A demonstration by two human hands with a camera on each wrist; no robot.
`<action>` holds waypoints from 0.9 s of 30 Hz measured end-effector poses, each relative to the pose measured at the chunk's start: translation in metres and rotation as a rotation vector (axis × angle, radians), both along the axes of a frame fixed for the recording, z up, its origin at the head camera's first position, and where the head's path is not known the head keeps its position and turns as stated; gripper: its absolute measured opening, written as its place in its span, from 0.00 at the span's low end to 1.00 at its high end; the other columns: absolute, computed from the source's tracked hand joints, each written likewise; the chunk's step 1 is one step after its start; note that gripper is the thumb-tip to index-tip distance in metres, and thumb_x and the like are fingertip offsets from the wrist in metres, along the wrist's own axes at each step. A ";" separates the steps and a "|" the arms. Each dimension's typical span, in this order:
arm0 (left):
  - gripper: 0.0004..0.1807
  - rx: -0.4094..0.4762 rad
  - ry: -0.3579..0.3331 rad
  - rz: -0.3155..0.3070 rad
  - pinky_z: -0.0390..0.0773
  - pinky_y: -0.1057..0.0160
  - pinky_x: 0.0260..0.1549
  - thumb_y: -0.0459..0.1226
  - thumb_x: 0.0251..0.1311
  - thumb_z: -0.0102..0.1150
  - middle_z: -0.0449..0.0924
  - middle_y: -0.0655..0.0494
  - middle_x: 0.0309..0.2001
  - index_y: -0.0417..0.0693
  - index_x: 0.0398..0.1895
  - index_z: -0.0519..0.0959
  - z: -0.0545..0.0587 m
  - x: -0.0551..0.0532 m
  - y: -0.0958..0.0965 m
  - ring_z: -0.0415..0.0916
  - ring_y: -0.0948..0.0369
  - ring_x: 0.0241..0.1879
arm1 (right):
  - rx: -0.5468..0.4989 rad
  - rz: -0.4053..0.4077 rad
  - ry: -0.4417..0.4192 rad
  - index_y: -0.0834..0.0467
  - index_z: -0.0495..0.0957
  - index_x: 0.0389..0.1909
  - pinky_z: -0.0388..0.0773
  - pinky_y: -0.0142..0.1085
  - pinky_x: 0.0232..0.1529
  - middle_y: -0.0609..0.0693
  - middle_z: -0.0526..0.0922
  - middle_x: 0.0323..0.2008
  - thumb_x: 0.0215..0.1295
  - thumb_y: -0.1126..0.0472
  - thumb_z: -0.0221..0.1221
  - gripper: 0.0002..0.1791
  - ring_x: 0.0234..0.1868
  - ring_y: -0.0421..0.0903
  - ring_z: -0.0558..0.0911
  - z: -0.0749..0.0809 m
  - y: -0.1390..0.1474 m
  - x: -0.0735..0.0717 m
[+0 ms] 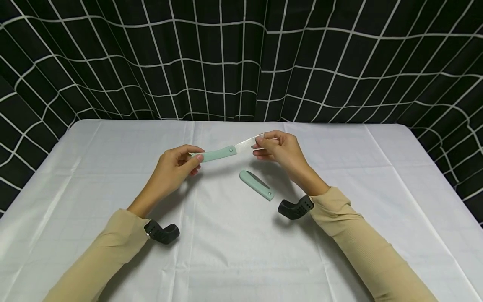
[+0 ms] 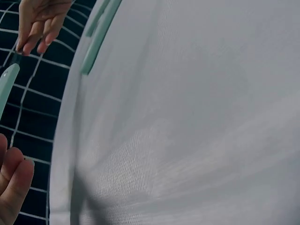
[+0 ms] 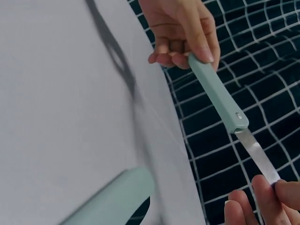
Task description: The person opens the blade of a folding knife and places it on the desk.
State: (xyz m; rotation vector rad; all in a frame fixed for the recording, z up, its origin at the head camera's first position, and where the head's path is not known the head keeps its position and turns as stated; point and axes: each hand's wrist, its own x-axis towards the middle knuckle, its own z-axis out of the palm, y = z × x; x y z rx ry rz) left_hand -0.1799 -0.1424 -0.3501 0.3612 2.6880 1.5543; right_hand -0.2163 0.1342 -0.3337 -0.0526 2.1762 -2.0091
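Observation:
An unfolded folding knife with a mint-green handle [image 1: 220, 154] and a shiny blade [image 1: 245, 144] is held up above the table between both hands. My left hand [image 1: 175, 165] pinches the rear end of the handle between thumb and fingers. At the other end, my right hand [image 1: 281, 149] pinches the blade near its tip, which the fingers cover. In the right wrist view the blade [image 3: 258, 154] extends from the handle's riveted end. A second mint-green folding knife [image 1: 256, 185], folded up with a dark slot along its side, lies on the table below the right hand.
A white cloth with creases covers the table [image 1: 234, 251]. Behind it and at the sides hangs a black curtain [image 1: 226, 54] with a white grid. Each wrist carries a black camera mount [image 1: 296, 207] near the cuff of a beige sleeve [image 1: 362, 239].

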 end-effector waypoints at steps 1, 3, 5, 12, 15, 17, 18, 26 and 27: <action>0.16 -0.010 0.001 0.001 0.77 0.67 0.32 0.41 0.69 0.59 0.84 0.42 0.31 0.45 0.55 0.80 0.000 -0.002 0.000 0.80 0.55 0.29 | 0.002 -0.007 -0.006 0.67 0.73 0.48 0.84 0.31 0.39 0.41 0.86 0.28 0.71 0.65 0.56 0.10 0.31 0.36 0.87 0.000 -0.001 -0.002; 0.17 -0.027 0.003 0.001 0.75 0.67 0.32 0.40 0.67 0.61 0.83 0.44 0.31 0.46 0.57 0.79 -0.001 -0.005 0.000 0.79 0.55 0.30 | 0.003 -0.019 -0.020 0.65 0.72 0.47 0.84 0.30 0.38 0.41 0.86 0.27 0.71 0.65 0.56 0.09 0.29 0.36 0.87 -0.002 -0.002 -0.007; 0.19 -0.041 0.003 -0.002 0.76 0.67 0.31 0.38 0.65 0.63 0.83 0.46 0.31 0.46 0.58 0.78 -0.002 -0.007 0.000 0.80 0.53 0.31 | -0.004 -0.033 -0.033 0.63 0.70 0.46 0.84 0.29 0.37 0.40 0.85 0.26 0.71 0.66 0.56 0.07 0.28 0.36 0.87 -0.003 -0.003 -0.012; 0.19 -0.103 0.027 0.008 0.75 0.64 0.29 0.36 0.64 0.64 0.83 0.46 0.31 0.47 0.58 0.78 -0.006 -0.015 0.004 0.81 0.50 0.29 | -0.003 -0.060 -0.071 0.65 0.69 0.49 0.84 0.29 0.35 0.41 0.84 0.25 0.70 0.66 0.57 0.11 0.25 0.36 0.86 -0.005 -0.006 -0.026; 0.19 -0.123 0.028 0.025 0.74 0.65 0.27 0.36 0.64 0.64 0.83 0.46 0.31 0.47 0.57 0.79 -0.009 -0.018 0.004 0.80 0.52 0.28 | 0.015 -0.041 -0.093 0.70 0.68 0.57 0.84 0.30 0.35 0.43 0.85 0.26 0.70 0.66 0.58 0.19 0.26 0.36 0.86 -0.006 -0.006 -0.031; 0.19 -0.138 0.035 0.028 0.73 0.66 0.26 0.36 0.64 0.64 0.84 0.45 0.31 0.46 0.57 0.79 -0.011 -0.020 0.004 0.80 0.53 0.27 | 0.037 -0.023 -0.104 0.71 0.67 0.61 0.84 0.29 0.36 0.45 0.86 0.30 0.70 0.66 0.58 0.23 0.26 0.36 0.85 -0.008 -0.006 -0.034; 0.19 -0.151 0.037 0.030 0.72 0.66 0.26 0.36 0.63 0.64 0.84 0.44 0.31 0.46 0.57 0.79 -0.012 -0.020 0.003 0.79 0.54 0.27 | 0.050 -0.013 -0.110 0.71 0.67 0.62 0.84 0.29 0.36 0.48 0.86 0.33 0.70 0.66 0.58 0.24 0.26 0.36 0.85 -0.009 -0.007 -0.035; 0.18 -0.243 0.040 0.034 0.72 0.64 0.34 0.40 0.61 0.67 0.84 0.49 0.34 0.47 0.54 0.82 -0.018 -0.022 0.005 0.78 0.56 0.35 | 0.160 0.095 -0.118 0.68 0.60 0.72 0.83 0.29 0.43 0.67 0.77 0.61 0.73 0.65 0.53 0.29 0.35 0.33 0.83 -0.019 -0.008 -0.042; 0.18 -0.248 0.042 0.032 0.72 0.63 0.34 0.41 0.61 0.67 0.84 0.49 0.34 0.46 0.53 0.83 -0.018 -0.022 0.005 0.78 0.55 0.35 | 0.161 0.106 -0.118 0.68 0.59 0.72 0.83 0.29 0.44 0.67 0.76 0.61 0.73 0.66 0.52 0.29 0.35 0.32 0.83 -0.020 -0.008 -0.042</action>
